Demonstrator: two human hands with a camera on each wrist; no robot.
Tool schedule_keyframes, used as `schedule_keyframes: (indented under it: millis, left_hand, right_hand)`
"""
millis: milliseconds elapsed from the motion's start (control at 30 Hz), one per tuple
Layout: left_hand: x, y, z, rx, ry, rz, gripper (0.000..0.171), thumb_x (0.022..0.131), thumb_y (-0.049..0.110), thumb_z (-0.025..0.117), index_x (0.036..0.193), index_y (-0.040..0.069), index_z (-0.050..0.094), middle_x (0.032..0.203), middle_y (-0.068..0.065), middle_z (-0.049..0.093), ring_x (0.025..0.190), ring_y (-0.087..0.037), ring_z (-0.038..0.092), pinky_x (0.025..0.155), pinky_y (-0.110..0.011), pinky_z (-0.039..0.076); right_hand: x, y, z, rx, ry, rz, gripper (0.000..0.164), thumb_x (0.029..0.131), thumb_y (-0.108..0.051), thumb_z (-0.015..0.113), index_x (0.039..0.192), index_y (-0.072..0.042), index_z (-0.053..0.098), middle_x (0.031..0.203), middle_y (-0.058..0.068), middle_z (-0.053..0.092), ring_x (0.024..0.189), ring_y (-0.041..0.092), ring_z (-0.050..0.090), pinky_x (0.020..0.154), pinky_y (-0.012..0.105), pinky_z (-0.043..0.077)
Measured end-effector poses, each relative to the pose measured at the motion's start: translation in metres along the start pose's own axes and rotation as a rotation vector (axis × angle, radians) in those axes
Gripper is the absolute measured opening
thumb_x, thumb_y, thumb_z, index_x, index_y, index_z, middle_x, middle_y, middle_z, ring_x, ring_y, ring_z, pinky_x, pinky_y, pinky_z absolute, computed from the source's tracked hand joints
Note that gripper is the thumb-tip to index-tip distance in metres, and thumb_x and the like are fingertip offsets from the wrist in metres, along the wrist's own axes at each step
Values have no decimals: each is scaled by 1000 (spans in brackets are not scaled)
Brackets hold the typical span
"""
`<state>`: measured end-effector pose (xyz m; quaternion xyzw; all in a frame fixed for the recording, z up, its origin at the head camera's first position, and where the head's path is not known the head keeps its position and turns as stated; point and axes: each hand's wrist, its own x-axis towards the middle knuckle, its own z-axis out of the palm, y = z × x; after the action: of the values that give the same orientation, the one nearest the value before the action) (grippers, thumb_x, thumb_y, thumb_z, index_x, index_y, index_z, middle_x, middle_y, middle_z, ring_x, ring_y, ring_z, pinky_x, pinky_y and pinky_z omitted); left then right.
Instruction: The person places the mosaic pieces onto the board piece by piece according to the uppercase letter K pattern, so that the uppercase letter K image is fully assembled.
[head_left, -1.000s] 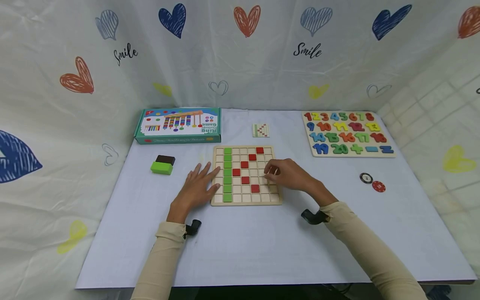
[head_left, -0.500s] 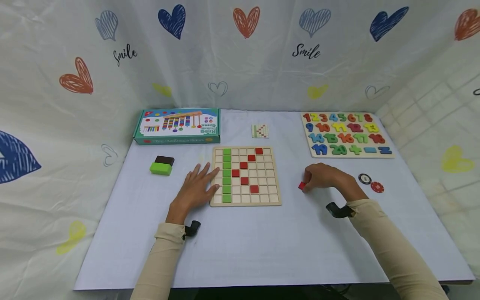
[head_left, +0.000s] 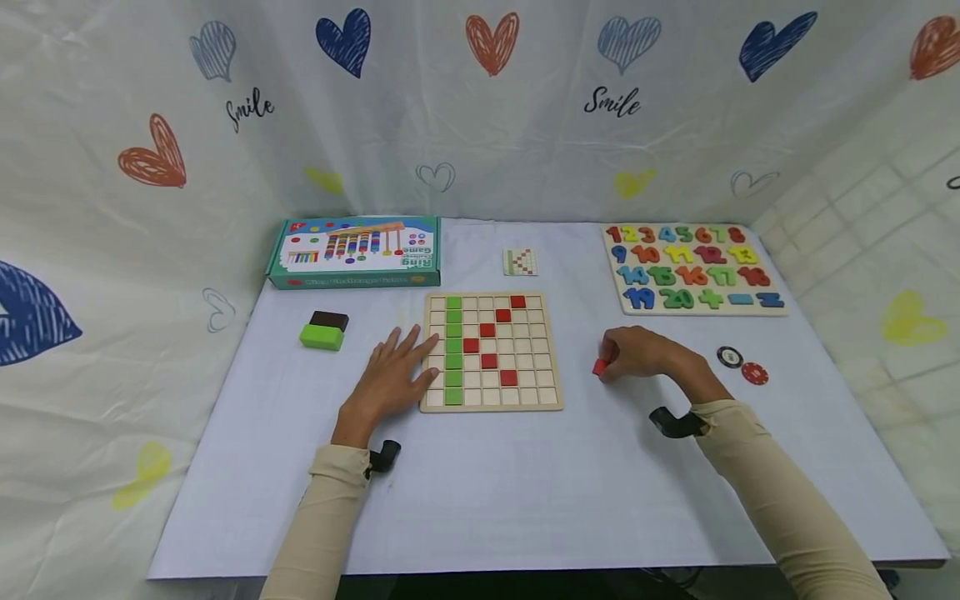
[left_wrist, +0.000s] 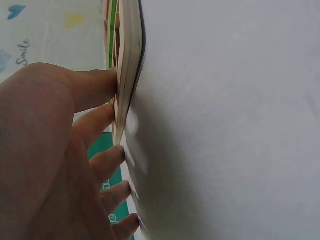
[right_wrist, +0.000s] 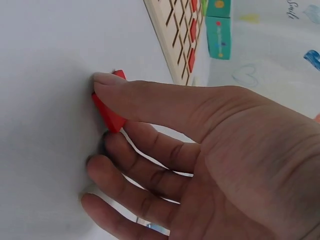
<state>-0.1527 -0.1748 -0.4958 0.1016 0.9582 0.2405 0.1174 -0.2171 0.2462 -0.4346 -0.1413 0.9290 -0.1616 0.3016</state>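
A wooden grid board [head_left: 495, 409] lies mid-table, with a column of green tiles [head_left: 453, 354] and several red tiles [head_left: 508, 378] in its squares. My left hand [head_left: 384, 385] rests at the board's left side, fingers spread; in the left wrist view, its thumb touches the wooden edge [left_wrist: 131, 45]. To the right of the board, my right hand [head_left: 641, 354] pinches a red tile [head_left: 599, 367] low at the table. The right wrist view has the thumb over that red tile [right_wrist: 109, 112], whose far side is partly hidden by the fingers.
Behind the board are a green game box [head_left: 356, 254] and a small pattern card [head_left: 521, 262]. A number puzzle board [head_left: 705, 268] lies back right. Two chips, black [head_left: 730, 357] and red [head_left: 754, 373], sit at right. Green [head_left: 322, 337] and dark [head_left: 330, 319] blocks lie left.
My right hand has left the board and moved right to the table, where a red tile shows in its fingers. In the last half second it shifts slightly left. My left hand stays put.
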Motion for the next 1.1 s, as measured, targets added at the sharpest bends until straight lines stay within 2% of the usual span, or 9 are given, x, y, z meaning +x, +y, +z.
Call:
schedule_keyframes:
  millis: [367, 533, 667, 933, 1100]
  left_hand:
    - [2, 1, -2, 3, -6, 2, 66, 107, 41, 58, 167, 25, 36, 178, -9, 20, 165, -41, 6, 131, -63, 10]
    - [3, 1, -4, 8, -2, 9, 66, 107, 41, 60, 167, 24, 38, 177, -9, 21, 165, -41, 7, 131, -63, 11]
    - [2, 2, -4, 4, -5, 2, 66, 106, 40, 61, 167, 25, 38, 177, -9, 21, 165, -41, 7, 131, -63, 11]
    - [1, 3, -3, -8, -6, -3, 66, 107, 41, 60, 167, 25, 38, 177, -8, 21, 165, -39, 6, 131, -63, 10]
    - [1, 3, -4, -3, -2, -1, 66, 107, 41, 60, 166, 24, 38, 177, -8, 21, 165, -40, 7, 131, -63, 10]
  right_hand:
    - [0, -2, -4, 28, 46, -54, 18, 93, -15, 82, 102, -8, 68, 97, 6, 69, 91, 24, 60, 76, 34, 54]
    - [8, -12, -3, 77, 93, -140, 14, 95, -11, 79, 103, -7, 69, 98, 5, 71, 90, 22, 61, 76, 33, 55]
    - [14, -28, 8, 149, 108, -235, 13, 96, -10, 78, 104, -7, 69, 98, 4, 72, 90, 21, 62, 77, 32, 56]
    - [22, -59, 44, 261, -21, -348, 12, 95, -14, 81, 103, -12, 72, 93, -2, 70, 87, 18, 61, 76, 29, 56]
    - [22, -68, 54, 260, 10, -385, 12, 94, -13, 82, 101, -11, 72, 88, -3, 69, 82, 16, 60, 71, 27, 55]
